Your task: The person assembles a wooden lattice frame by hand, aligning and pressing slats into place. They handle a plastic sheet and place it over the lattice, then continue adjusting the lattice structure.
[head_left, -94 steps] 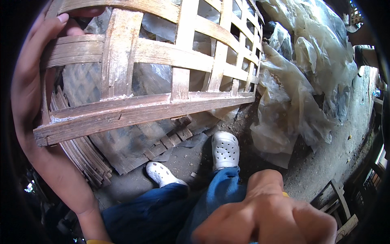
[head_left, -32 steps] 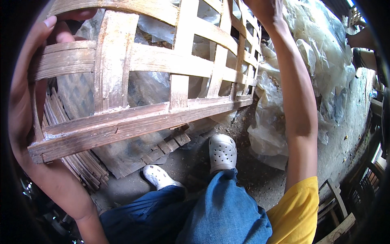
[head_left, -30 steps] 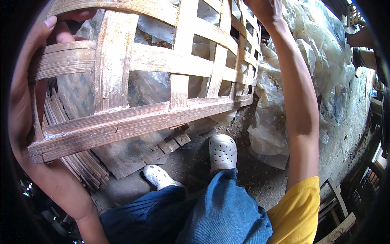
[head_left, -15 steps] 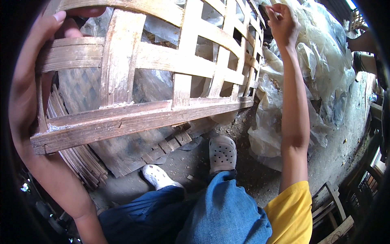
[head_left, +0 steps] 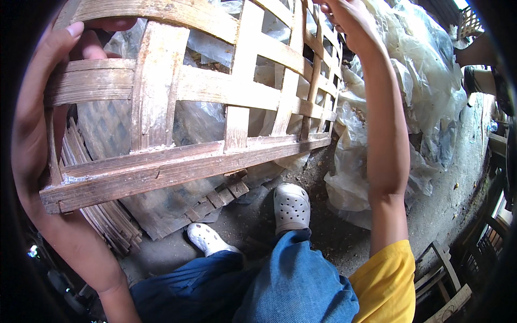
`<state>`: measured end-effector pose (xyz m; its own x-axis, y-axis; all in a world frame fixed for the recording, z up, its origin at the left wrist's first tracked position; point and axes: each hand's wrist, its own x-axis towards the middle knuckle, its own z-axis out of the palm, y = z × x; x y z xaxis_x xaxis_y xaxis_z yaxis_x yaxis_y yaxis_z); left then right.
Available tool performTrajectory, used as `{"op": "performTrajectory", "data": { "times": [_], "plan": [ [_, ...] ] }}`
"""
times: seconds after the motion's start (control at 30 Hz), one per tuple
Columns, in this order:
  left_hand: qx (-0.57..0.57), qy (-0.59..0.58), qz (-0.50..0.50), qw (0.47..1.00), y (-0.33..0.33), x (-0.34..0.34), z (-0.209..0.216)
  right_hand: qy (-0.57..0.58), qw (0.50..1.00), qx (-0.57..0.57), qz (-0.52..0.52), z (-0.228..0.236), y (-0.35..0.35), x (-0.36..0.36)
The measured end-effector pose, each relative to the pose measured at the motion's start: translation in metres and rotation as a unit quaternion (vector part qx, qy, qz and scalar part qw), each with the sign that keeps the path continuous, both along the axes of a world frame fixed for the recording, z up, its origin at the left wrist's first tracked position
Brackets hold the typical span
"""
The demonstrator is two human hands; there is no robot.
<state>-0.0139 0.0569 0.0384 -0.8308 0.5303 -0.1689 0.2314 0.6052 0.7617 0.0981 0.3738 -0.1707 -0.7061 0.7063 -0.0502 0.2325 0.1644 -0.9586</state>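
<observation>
1. Because the broad slats leave square gaps between them, the left hand (head_left: 39,99) can wrap the near end of the woven slat frame (head_left: 156,94), thumb outside and fingertips showing through an opening; this grip probably steadies the tilted piece.
2. The right hand (head_left: 350,22) is raised beside the frame's far slats, across from the left fingers. Its fingers are bent inward, perhaps to work close to the weave (whether they pinch anything, or touch a slat, I cannot tell).
3. The frame spans the space between the two sets of fingers. Its flat, fibrous strips look like split bamboo, pale and glossy where light strikes, with whitish crumbs along the joints.
4. Below the left fingers runs a straight, brown bottom rail (head_left: 183,175), squared and grainy, apparently there to stiffen the slat ends.
5. Under that rail, beneath the left fingers, lie a fanned stack of thin strips (head_left: 119,229) and a dark, flat woven mat (head_left: 156,212), its edge stepped.
6. Beyond the right fingers, crumpled plastic sheeting (head_left: 425,91) heaps up, cloudy, translucent and softly creased.
</observation>
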Motion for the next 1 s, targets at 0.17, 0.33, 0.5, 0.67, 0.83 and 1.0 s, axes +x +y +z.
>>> {"op": "performTrajectory", "data": {
  "times": [0.17,0.33,0.5,0.67,0.83,1.0],
  "plan": [
    [0.002,0.013,-0.012,1.0,-0.002,0.0,0.002,0.005,0.989,-0.141,-0.04,0.002,-0.001,-0.024],
    [0.012,0.016,-0.033,0.999,-0.002,-0.001,-0.005,0.016,0.994,-0.102,-0.038,-0.02,0.019,-0.027],
    [0.007,0.03,-0.042,0.999,-0.003,0.001,-0.004,0.034,0.995,-0.043,-0.087,-0.033,0.017,-0.027],
    [0.016,0.054,-0.061,0.997,0.0,0.007,-0.007,-0.075,0.96,0.15,-0.222,-0.059,0.051,-0.001],
    [0.019,0.074,-0.098,0.992,0.008,0.02,-0.011,-0.054,0.89,0.37,-0.261,-0.067,0.089,0.012],
    [-0.003,0.078,-0.1,0.992,0.004,0.02,-0.014,0.198,0.881,0.421,-0.087,0.018,0.008,-0.018]
  ]
}}
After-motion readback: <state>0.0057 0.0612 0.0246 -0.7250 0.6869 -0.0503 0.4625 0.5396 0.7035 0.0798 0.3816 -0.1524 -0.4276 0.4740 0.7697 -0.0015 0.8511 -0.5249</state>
